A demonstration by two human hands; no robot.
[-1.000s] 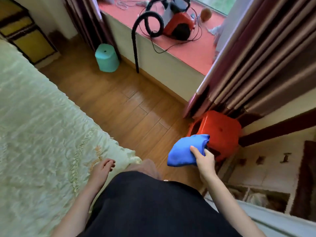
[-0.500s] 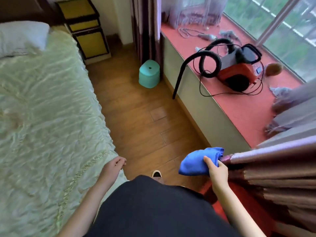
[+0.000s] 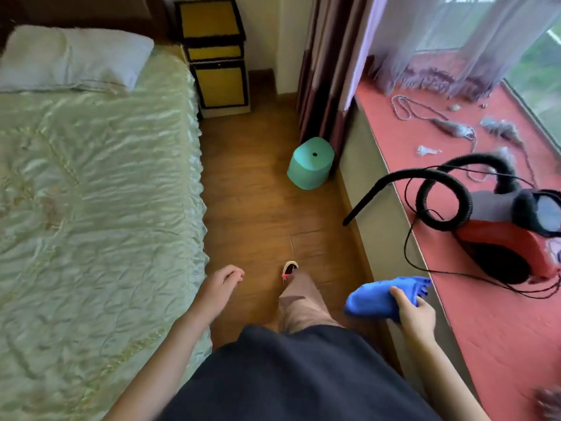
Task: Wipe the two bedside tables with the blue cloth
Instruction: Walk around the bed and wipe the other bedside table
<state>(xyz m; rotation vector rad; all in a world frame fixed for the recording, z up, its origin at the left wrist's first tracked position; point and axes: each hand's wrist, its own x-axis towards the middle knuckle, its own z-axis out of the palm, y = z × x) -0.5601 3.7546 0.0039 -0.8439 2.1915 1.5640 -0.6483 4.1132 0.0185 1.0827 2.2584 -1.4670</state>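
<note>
Green quilted bed (image 3: 91,192) on the left, white pillow (image 3: 73,59) at its head end. Teal stool (image 3: 311,164) on the wood floor (image 3: 258,208) beside the dark curtain (image 3: 328,71). Red window ledge (image 3: 485,314) on the right: red-black vacuum (image 3: 510,241) with coiled hose (image 3: 443,205), grey cords (image 3: 406,109) at its far end.

No text, label, brand or number can be read in this view. The blue cloth (image 3: 375,300), the yellow bedside table (image 3: 218,77) and the red vacuum cleaner (image 3: 501,247) show no legible marking.
</note>
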